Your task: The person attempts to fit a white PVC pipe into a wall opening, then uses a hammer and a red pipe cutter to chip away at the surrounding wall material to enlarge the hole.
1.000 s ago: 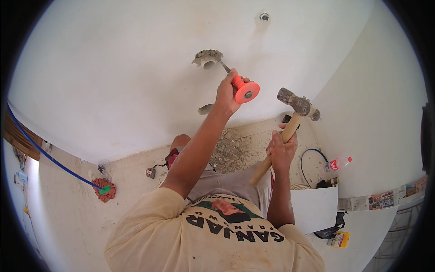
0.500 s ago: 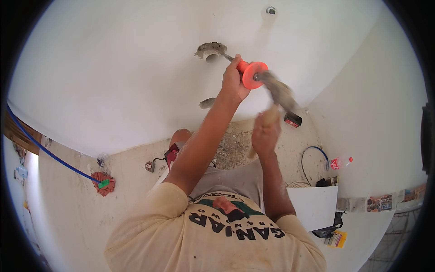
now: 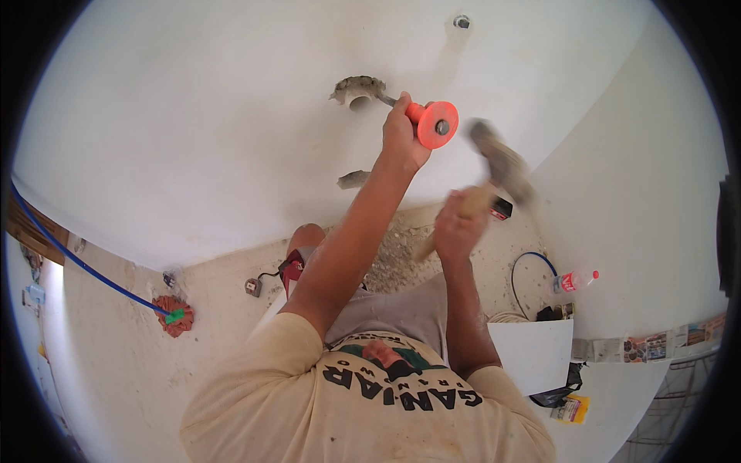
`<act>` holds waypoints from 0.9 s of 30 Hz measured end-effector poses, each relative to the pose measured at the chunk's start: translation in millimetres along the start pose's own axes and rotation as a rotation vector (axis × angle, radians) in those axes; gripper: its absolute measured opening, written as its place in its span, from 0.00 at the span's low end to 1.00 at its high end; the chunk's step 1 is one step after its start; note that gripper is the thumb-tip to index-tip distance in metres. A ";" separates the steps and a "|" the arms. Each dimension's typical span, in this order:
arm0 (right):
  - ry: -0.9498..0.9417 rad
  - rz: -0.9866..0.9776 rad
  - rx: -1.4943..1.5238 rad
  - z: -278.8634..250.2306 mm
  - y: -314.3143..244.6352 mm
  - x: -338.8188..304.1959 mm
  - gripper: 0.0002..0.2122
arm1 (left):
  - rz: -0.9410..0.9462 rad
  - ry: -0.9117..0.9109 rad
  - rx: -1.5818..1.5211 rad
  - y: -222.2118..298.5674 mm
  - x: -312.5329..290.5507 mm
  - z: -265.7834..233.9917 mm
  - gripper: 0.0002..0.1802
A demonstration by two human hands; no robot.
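Note:
My left hand (image 3: 403, 140) is wrapped round a chisel (image 3: 437, 125) with an orange grip and a round orange hand guard. Its metal tip meets the right edge of a rough hole (image 3: 360, 86) in the white wall, where a round pipe opening shows at the bottom. In my right hand (image 3: 461, 225) is the wooden handle of a hammer (image 3: 505, 163); the head is smeared by motion and stands apart from the chisel's struck end, to its right. A second, smaller broken patch (image 3: 353, 179) sits lower in the wall.
Rubble (image 3: 397, 251) covers the floor at the wall's foot. Right of it lie a red-black box (image 3: 501, 208), a plastic bottle (image 3: 575, 281) and a white board (image 3: 532, 351). To the left are a tape measure (image 3: 253, 286) and a blue hose (image 3: 93, 266) ending at a reddish cloth (image 3: 174, 316).
The hammer head has swung away from the chisel's end, to the right, and my right hand has shifted slightly right with it. My left hand and the chisel have barely moved.

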State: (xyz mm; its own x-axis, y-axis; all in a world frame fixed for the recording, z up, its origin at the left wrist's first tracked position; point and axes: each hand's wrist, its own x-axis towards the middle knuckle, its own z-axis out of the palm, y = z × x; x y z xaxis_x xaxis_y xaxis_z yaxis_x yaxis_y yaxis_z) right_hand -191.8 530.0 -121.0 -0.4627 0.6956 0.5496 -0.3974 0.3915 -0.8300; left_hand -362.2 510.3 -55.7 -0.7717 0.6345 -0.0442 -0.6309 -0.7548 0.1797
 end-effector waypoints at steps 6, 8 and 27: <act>-0.049 0.263 -0.069 -24.1 -57.6 14.9 0.08 | 0.060 0.040 0.030 2.8 1.8 -5.8 0.16; 0.091 0.147 0.182 -27.3 -77.6 23.0 0.08 | 0.066 0.081 0.013 -1.2 0.9 0.9 0.16; 0.313 -0.056 0.445 -11.1 -75.6 44.6 0.07 | 0.085 0.159 -0.010 -8.9 7.6 11.8 0.18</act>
State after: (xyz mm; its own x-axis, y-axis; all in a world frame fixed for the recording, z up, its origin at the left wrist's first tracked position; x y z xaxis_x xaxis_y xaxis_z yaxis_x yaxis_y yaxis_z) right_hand -173.5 538.1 -34.8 -0.2006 0.8535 0.4809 -0.7427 0.1876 -0.6428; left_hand -361.5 523.8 -46.0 -0.8245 0.5350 -0.1841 -0.5634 -0.8065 0.1792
